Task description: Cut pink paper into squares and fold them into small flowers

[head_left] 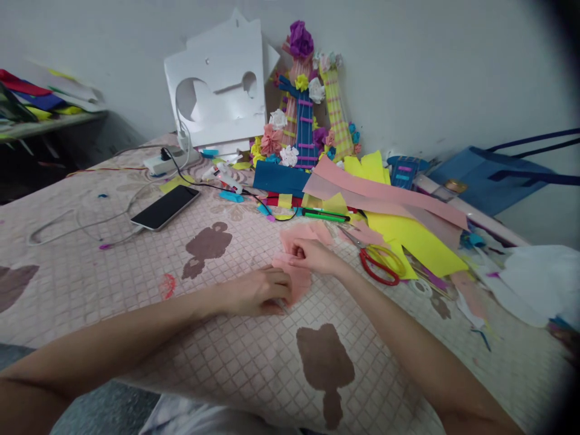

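Observation:
A small piece of thin pink paper (299, 283) lies on the patterned tablecloth between my two hands. My right hand (315, 256) pinches its upper edge, thumb and fingers together. From the left, my left hand (266, 292) rests on the cloth with its fingers curled onto the same piece; the exact grip of the fingertips is partly hidden. Just beyond my right hand lie more loose pink paper pieces (312, 232). Scissors with red and yellow handles (380, 266) lie to the right of that hand.
Behind are a black phone (165, 207) on a cable, a white glue gun (225, 175), a power strip (170, 162) and a green cutter (325, 215). Pink strips (385, 193) and yellow sheets (412, 241) pile up at right. Flower-decorated woven pieces (306, 121) lean against the wall.

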{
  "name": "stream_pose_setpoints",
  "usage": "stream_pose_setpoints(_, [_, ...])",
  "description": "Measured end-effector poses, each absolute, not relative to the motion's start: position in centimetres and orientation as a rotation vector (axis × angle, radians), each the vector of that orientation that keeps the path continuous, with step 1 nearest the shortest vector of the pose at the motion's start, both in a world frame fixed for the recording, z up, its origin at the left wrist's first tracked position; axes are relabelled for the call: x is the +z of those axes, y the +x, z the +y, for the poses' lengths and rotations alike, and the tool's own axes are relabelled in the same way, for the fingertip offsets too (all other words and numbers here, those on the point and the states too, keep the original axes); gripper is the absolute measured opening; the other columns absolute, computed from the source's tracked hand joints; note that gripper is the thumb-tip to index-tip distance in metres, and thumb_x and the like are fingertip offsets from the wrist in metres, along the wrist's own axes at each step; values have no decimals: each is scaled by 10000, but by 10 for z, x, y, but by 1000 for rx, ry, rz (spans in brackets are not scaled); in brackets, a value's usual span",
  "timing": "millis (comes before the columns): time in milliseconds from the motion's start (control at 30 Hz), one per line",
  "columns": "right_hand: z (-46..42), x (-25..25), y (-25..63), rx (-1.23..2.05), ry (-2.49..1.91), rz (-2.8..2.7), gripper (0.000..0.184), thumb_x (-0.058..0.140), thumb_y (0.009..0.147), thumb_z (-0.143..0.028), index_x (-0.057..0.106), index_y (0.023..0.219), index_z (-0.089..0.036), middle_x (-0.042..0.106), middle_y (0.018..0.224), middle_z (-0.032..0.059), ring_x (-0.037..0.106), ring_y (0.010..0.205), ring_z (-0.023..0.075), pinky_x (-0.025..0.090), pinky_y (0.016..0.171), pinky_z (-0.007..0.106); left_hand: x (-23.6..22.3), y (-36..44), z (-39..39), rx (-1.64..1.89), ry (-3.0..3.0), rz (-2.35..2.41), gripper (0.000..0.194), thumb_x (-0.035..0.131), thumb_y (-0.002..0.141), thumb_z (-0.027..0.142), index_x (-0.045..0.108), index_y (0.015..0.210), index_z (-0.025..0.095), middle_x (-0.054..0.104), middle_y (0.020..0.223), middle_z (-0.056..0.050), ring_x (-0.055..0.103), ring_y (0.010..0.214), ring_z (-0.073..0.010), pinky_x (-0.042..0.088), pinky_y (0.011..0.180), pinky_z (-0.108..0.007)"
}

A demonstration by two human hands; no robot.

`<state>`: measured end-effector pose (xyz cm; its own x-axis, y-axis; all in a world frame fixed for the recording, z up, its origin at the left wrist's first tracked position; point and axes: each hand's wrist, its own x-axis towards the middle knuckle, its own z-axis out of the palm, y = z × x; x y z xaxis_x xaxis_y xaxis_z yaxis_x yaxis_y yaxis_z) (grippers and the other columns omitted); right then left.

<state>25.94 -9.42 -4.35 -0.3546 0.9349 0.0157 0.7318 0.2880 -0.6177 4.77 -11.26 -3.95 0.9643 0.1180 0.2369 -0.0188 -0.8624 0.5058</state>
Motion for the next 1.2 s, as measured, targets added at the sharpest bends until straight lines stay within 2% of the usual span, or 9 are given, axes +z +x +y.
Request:
stream_pose_setpoints(133, [-98, -33, 264, 821, -1473, -2135, 180, 608, 758, -278, 472, 677, -191, 502, 656, -29, 438, 603, 113, 317, 543, 246, -43, 48, -106, 756, 2387, 285, 102, 558, 848, 181, 582, 948, 173, 593, 982, -81, 548, 987, -193, 458, 857, -330])
stream_pose_setpoints(233, [-110, -26, 269, 1006, -1372, -1914, 215, 590, 792, -337, 441, 714, -203, 432, 673, -42, 405, 592, 103, 304, 528, 242, -46, 48, -96, 1084, 2092, 703, 501, 696, 746, 258, 467, 1187, 194, 498, 1214, -133, 487, 1122, -240, 451, 877, -385])
stream_pose_setpoints(333, [-122, -26, 272, 1237, -1246, -1547, 257, 657, 753, -367, 457, 729, -207, 391, 659, -57, 366, 563, 91, 269, 509, 235, -47, 49, -87, 823, 1788, 680, 797, 779, 644, 324, 344, 1299, 198, 530, 1189, -139, 558, 1018, -225, 481, 779, -342])
stream_pose_setpoints(433, [-130, -32, 272, 1283, -1217, -1244, 267, 705, 715, -375, 497, 730, -208, 435, 676, -53, 396, 576, 90, 302, 536, 236, -45, 51, -83, 529, 1549, 500, 613, 742, 688, 344, 443, 1185, 146, 617, 974, -75, 599, 836, -159, 476, 708, -279])
stream_pose_setpoints(533, [-140, -40, 271, 1328, -1190, -1036, 278, 740, 677, -384, 527, 726, -213, 489, 695, -44, 454, 616, 103, 361, 587, 246, -44, 51, -82, 477, 1488, 527, 343, 711, 720, 358, 548, 894, 112, 614, 818, -30, 576, 722, -109, 456, 647, -226])
stream_pose_setpoints(633, [-154, -48, 270, 1309, -1200, -931, 259, 745, 677, -364, 546, 749, -214, 528, 733, -33, 491, 667, 110, 397, 624, 247, -46, 48, -79, 469, 1501, 646, 306, 693, 734, 374, 529, 731, 115, 580, 687, 6, 540, 596, -73, 441, 570, -200])
stream_pose_setpoints(900, [-171, -47, 268, 1364, -1214, -1030, 431, 646, 763, -343, 459, 1146, -277, 595, 935, 22, 568, 796, 154, 466, 661, 279, -33, 41, -62, 147, 1545, 544, 233, 709, 724, 321, 592, 769, 125, 589, 672, 23, 584, 612, -82, 480, 548, -182])
stream_pose_setpoints(1067, [-172, -46, 270, 1334, -1292, -1212, 511, 633, 762, -272, 408, 1220, -271, 554, 749, -28, 512, 625, 119, 391, 520, 225, -32, 49, -49, 79, 1513, 612, 219, 698, 719, 314, 611, 785, 124, 616, 674, 6, 590, 583, -89, 464, 511, -175])
stream_pose_setpoints(1200, [-184, -52, 271, 1343, -1228, -1347, 424, 545, 823, -224, 409, 1222, -263, 530, 700, -48, 488, 568, 106, 399, 511, 228, -39, 56, -40, 163, 1556, 720, 231, 705, 682, 261, 603, 827, 113, 608, 688, 5, 576, 570, -91, 458, 512, -194])
